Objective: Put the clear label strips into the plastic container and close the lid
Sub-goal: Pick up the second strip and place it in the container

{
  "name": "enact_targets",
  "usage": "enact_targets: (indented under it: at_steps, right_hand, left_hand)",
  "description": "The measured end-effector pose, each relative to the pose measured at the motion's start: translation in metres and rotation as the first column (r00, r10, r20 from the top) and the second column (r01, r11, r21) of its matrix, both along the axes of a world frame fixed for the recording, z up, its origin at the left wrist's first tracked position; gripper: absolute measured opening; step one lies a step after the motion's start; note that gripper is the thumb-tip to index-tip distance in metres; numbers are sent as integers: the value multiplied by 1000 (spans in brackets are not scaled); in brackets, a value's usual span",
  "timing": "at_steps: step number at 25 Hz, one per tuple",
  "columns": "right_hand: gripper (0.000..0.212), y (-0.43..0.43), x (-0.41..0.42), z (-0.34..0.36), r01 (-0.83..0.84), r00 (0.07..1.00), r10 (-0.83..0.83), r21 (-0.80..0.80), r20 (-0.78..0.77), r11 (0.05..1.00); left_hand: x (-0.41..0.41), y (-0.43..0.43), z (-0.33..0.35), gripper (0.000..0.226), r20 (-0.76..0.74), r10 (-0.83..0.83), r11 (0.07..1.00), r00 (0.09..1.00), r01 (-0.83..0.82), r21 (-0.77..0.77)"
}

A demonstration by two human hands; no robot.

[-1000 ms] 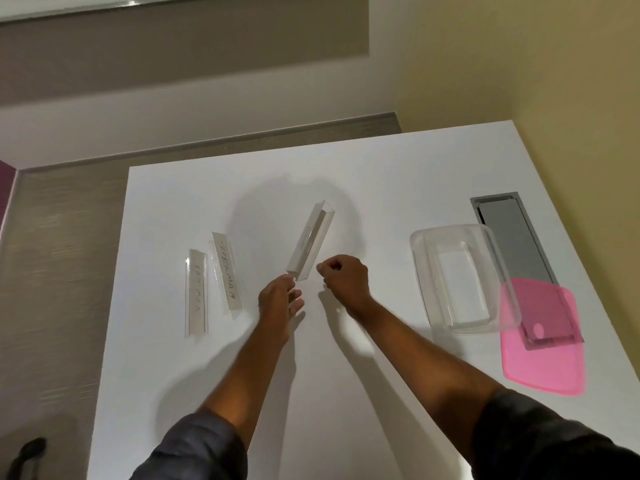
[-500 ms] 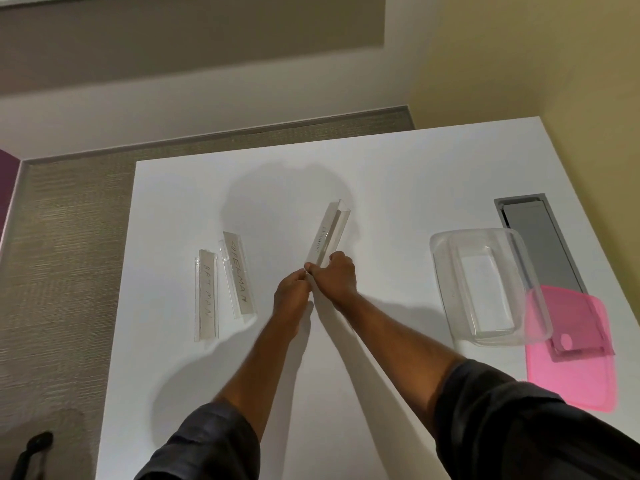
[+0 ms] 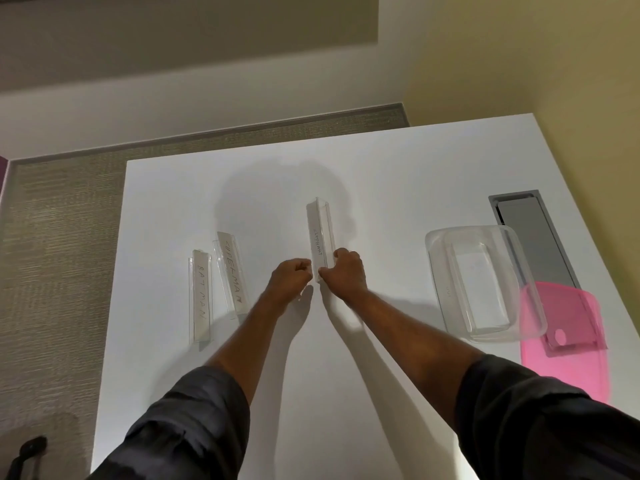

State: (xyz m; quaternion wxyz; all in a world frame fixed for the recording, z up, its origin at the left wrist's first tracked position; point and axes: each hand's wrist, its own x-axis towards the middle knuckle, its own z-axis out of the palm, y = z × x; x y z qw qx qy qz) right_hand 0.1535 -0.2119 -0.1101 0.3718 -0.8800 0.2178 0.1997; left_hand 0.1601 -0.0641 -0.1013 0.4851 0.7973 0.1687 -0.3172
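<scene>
While hands (image 3: 317,271) pinch a strip (image 3: 319,237), container (image 3: 439,271) open

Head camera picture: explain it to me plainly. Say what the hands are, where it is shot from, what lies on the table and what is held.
There is no machine here. A person wears one camera on the head, looking forward and down, so you see their own two arms reaching out.

On the white table lie two clear label strips at the left, reading BATMAN and SUPERMAN. At the right sits an open clear container, and its pink lid lies beside it, partly over a grey metal panel set in the table.

The left hand and right hand both pinch the near end of a third strip, ELEPHANT. Nothing is in the container yet.
</scene>
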Motion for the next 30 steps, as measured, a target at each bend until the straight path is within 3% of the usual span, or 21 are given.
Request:
enact_targets:
  at_steps: [3,6,10,16,24,30]
  right_hand:
    - [48,-9,-1,-1,-67,997,67,-13,-26,998]
    - [51,-21,-2,-3,-132,991,130,-25,-43,991]
    - [39,-37,-4,-5,-208,978,208,-52,-13,977]
    - [40,-60,-4,-2,-271,963,271,-40,-1,962]
    - [38,-80,-14,5,-229,970,232,-53,66,972]
    - [24,-98,-15,12,-163,983,167,-55,72,985]
  left_hand:
    - [23,1,4,63,-72,20,1000,997,-21,-16]
    - [44,5,6,63,10,28,998,1000,-29,49]
    - [58,12,6,71,97,47,989,994,-60,134]
    - [50,13,0,37,218,126,982,968,-152,108]
    - [39,14,4,39,226,110,982,968,-141,125]
    - [25,7,13,42,239,125,983,963,-153,104]
